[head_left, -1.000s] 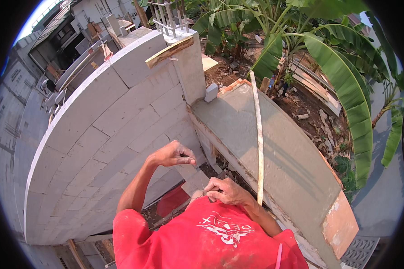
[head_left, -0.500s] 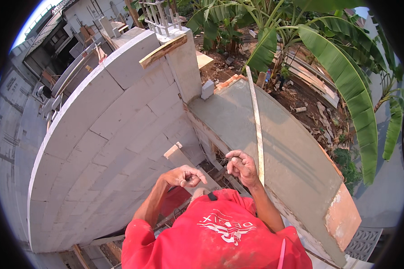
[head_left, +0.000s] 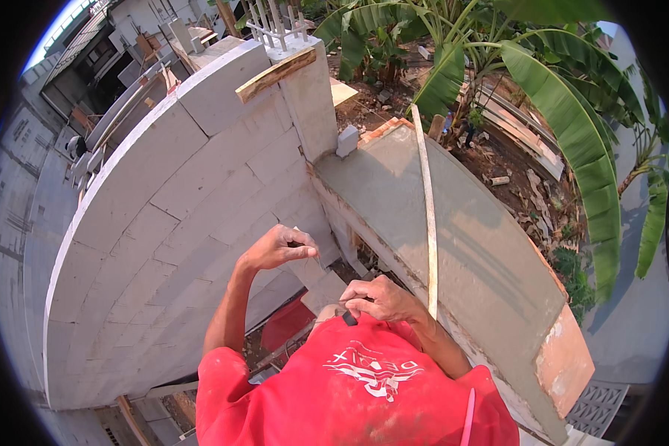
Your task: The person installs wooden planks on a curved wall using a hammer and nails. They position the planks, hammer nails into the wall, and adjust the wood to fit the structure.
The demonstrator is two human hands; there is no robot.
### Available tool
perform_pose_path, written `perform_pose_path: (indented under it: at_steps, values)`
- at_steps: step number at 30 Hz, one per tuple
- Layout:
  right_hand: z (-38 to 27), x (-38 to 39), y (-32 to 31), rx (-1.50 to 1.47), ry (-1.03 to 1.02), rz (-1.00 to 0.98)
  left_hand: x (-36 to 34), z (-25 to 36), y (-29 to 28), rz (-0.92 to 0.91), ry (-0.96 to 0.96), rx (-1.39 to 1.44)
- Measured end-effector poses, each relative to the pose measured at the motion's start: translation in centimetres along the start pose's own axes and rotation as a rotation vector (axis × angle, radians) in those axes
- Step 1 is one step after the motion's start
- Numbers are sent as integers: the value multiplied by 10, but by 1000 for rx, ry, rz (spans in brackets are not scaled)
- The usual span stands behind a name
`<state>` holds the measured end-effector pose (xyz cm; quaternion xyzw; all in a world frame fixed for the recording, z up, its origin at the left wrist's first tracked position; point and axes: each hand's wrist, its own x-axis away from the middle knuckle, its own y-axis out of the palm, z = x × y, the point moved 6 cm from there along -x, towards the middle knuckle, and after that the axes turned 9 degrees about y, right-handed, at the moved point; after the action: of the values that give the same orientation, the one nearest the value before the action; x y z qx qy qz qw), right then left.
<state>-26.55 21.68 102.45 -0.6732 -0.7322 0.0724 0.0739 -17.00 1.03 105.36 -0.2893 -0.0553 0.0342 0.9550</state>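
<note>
My left hand (head_left: 286, 245) is raised before the block wall (head_left: 201, 186), fingers curled and pinched; a faint thin strand seems to hang from the fingertips, too fine to identify. My right hand (head_left: 379, 301) is closed low at the collar of my red shirt (head_left: 372, 357), pinched on something thin that I cannot make out. A small dark piece (head_left: 349, 318) sits just below its fingers. Beyond both hands, a pale board (head_left: 321, 286) slopes down toward me.
A cement-coated slab (head_left: 498, 275) runs along the right, crossed by a long wooden batten (head_left: 429, 208). A short plank (head_left: 275, 74) lies atop the wall corner, near protruding bars (head_left: 279, 22). Banana plants (head_left: 587, 134) and scrap timber (head_left: 516, 126) stand beyond. A dark gap with debris lies below.
Since half a second ago my left hand has risen and my right hand has come down and leftward to the collar, back near their positions of one second ago.
</note>
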Motion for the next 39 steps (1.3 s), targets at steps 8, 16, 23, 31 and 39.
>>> perform_pose_path:
  at_steps: [8, 16, 23, 31, 39]
  values:
    - [19, 15, -31, 14, 184, 436, -2, -1, 21, -70, -94, -257]
    - [34, 17, -44, 302, 268, 782, 8, 37, 28, 324, 37, -381]
    - [41, 2, -8, 397, 248, 430, 5, 75, 28, 263, 391, -677]
    - [38, -1, -21, -150, 183, 401, -8, 95, 1, 261, 453, -524]
    - [38, 19, -46, -718, 17, 746, 0, 39, 5, 489, 227, -123]
